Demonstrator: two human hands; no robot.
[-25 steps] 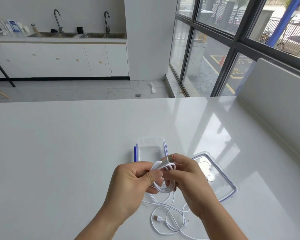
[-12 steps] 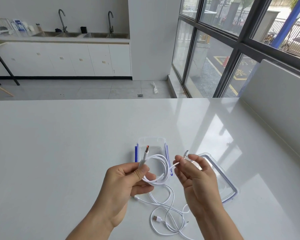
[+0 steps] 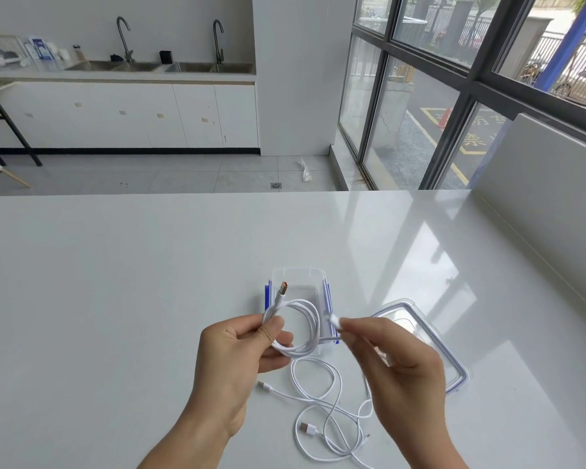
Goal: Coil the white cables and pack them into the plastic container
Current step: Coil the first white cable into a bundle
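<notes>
Tons of open table [image 3: 122, 299] left and ahead; only the container [image 3: 298, 279], lid [image 3: 454, 363] (right side) and loose cable [image 3: 322, 397] crowd the near middle.

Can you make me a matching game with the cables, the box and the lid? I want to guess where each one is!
Things:
1. coiled cable
2. loose cable
3. plastic container
4. lid

Places:
A. flat on the table, right of the container
B. held looped in the left hand
C. open on the table, beyond the hands
D. tangled on the table, near the wrists

Pairs: 1-B, 2-D, 3-C, 4-A
</notes>
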